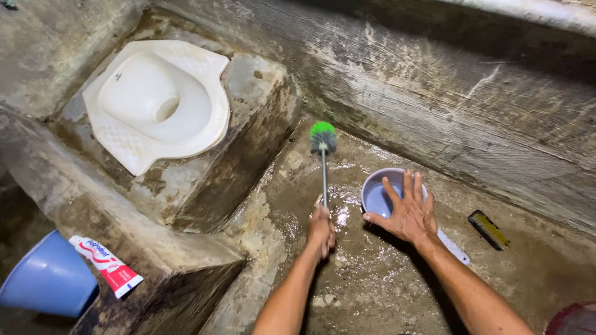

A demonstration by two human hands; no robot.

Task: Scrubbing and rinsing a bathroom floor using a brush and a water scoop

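Note:
My left hand point(321, 228) grips the thin handle of a toilet brush point(323, 139) with a green and dark bristle head, which points away from me and rests on the wet concrete floor by the step. My right hand point(406, 214) lies over the near rim of a pale blue dipper point(379, 195) holding water, fingers spread across it. The dipper's white handle point(453, 247) sticks out under my wrist. A white squat toilet pan point(155, 102) is set in the raised concrete platform to the left.
A dark scrubbing brush with yellow bristles point(488, 229) lies on the floor to the right. A blue bucket point(46, 279) and a red and white tube point(105, 265) sit at the lower left. Rough concrete walls point(465, 93) close in behind.

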